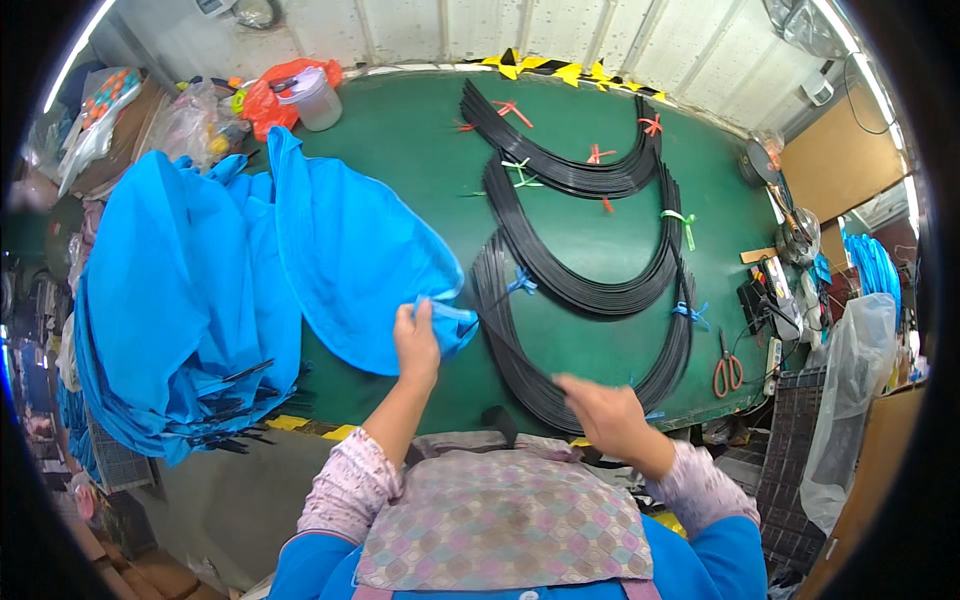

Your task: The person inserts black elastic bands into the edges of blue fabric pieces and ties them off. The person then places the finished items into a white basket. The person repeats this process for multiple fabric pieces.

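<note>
My left hand (417, 345) pinches the corner of a blue fabric piece (360, 250), which has a lighter blue edging and spreads over the green table. My right hand (605, 412) is closed, its fingers pressed together on a thin black strip (520, 350). That strip slants up and left towards the pinched fabric corner; whether its tip is inside the edging I cannot tell. Right beside it lies the nearest curved bundle of black strips (515, 385), tied with blue ties. Further back are a bundle with green ties (590, 298) and one with red ties (570, 178).
A heap of blue fabric pieces (180, 310) with black strip ends poking out hangs over the table's left edge. Orange-handled scissors (727, 370) lie at the right. A plastic jar (316, 105) and red bag (270, 105) stand back left. Cartons (840, 160) crowd the right side.
</note>
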The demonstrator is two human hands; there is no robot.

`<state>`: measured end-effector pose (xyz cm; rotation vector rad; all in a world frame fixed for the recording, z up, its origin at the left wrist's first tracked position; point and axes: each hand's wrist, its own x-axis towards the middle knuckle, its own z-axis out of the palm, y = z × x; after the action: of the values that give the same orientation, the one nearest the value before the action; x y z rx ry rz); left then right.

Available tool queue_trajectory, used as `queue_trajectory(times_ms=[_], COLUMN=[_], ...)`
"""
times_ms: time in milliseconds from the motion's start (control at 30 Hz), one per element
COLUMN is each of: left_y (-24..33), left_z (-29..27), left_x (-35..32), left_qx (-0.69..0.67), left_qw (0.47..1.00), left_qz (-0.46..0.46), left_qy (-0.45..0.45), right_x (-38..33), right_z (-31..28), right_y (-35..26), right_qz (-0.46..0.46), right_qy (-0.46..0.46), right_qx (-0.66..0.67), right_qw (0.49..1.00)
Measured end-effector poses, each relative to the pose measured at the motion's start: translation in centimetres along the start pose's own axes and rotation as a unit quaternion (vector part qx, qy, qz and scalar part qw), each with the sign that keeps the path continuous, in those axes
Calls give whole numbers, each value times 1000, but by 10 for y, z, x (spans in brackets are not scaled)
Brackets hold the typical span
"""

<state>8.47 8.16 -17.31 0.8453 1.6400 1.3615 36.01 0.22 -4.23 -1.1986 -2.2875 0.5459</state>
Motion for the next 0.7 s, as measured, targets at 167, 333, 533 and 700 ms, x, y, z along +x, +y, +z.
queue_trajectory(times_ms=[167, 333, 533, 700], left_y=[12, 6, 34, 80], left_z=[2, -2, 2, 8], left_x=[20, 24, -24, -101], left_qx=[-175, -226, -116, -70], left_qw=[983, 973, 982, 953], left_qz=[-61, -48, 44, 49], left_qy=[10, 10, -146, -291], right_x=[-52, -63, -53, -2], right_z=[-12, -26, -29, 23], right_y=[-29, -55, -70, -64], right_qz=[111, 122, 132, 64], right_qy=[-73, -134, -91, 41], right_qx=[-45, -60, -75, -46], right_qw=[990, 982, 984, 996])
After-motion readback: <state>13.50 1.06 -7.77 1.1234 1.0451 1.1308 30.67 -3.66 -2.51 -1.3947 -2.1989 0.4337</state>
